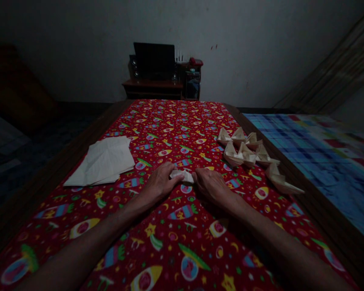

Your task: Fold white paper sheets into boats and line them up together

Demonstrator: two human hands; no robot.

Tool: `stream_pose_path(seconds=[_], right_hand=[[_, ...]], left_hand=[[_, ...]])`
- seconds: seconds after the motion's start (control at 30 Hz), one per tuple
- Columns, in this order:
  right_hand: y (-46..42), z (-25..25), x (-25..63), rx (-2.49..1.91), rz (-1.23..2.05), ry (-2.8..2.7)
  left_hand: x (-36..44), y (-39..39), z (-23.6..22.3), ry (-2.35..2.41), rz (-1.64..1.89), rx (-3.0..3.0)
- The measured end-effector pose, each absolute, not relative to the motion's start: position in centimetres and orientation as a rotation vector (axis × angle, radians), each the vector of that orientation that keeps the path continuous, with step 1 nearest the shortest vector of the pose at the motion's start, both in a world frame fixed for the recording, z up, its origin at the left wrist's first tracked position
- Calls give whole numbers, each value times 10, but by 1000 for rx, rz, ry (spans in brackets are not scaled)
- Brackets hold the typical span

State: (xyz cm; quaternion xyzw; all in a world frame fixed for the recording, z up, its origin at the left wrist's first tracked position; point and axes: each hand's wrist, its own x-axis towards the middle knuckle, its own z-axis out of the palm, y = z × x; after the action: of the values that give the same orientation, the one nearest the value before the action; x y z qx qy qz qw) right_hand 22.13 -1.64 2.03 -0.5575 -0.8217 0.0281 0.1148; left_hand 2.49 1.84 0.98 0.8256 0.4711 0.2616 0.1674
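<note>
The small folded paper [187, 176] sits between the two hands, just above the red cloth [166, 230]. The left hand [161, 179] pinches its left end, thumb laid over the near side. The right hand [211, 182] is curled, its fingers drawn together at the right end; it appears to pinch there too, though its fingertips are mostly hidden and how hard it presses I cannot tell.

The piece should weigh next to nothing. Being layered, it is probably firmer along its creases than a single sheet, yet still easy to crush or tear, so a light grip at the two ends, on the thickest folds, looks best; squeezing the middle could flatten it. Dry paper should not be very slippery.

To the left of the left hand lies a stack of paper sheets [107, 161], likely floppy singly and best lifted by a corner or edge. Beyond the right hand and to its right stand several folded paper shapes [244, 153], with another paper shape [280, 181] nearer; their thin points look the most easily bent, their bases safer to hold.
</note>
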Motion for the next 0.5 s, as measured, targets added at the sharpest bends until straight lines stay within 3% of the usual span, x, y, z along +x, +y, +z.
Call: stream_pose_path(seconds=[0.37, 0.5], right_hand=[[-9, 15, 215, -1668, 434, -2080], [-9, 15, 217, -1671, 404, -2094]], left_hand=[[23, 23, 12, 1300, 730, 2177], [21, 24, 14, 1344, 698, 2126]])
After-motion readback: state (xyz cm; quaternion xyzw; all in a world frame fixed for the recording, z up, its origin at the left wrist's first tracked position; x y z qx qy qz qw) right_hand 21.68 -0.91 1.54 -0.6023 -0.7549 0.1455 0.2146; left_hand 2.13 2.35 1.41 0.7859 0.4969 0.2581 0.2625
